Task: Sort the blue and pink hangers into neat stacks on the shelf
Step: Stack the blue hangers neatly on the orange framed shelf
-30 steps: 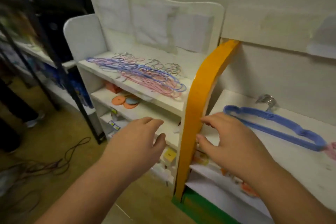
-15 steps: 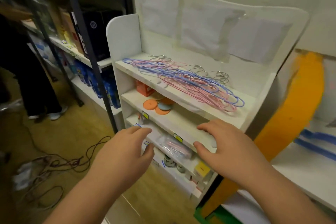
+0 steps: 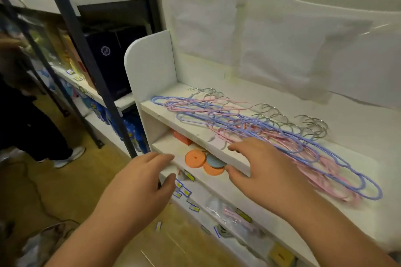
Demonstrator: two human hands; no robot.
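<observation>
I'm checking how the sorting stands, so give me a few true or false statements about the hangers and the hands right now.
1. The blue and pink hangers lie mixed in one pile on the top shelf. True.
2. The right hand grips a blue hanger. False: it is open, reaching at the shelf's front edge, holding nothing.
3. The left hand is empty. True.
4. The orange discs sit on the top shelf. False: they lie on the shelf below.
5. The hangers' metal hooks point toward the back panel. True.
</observation>
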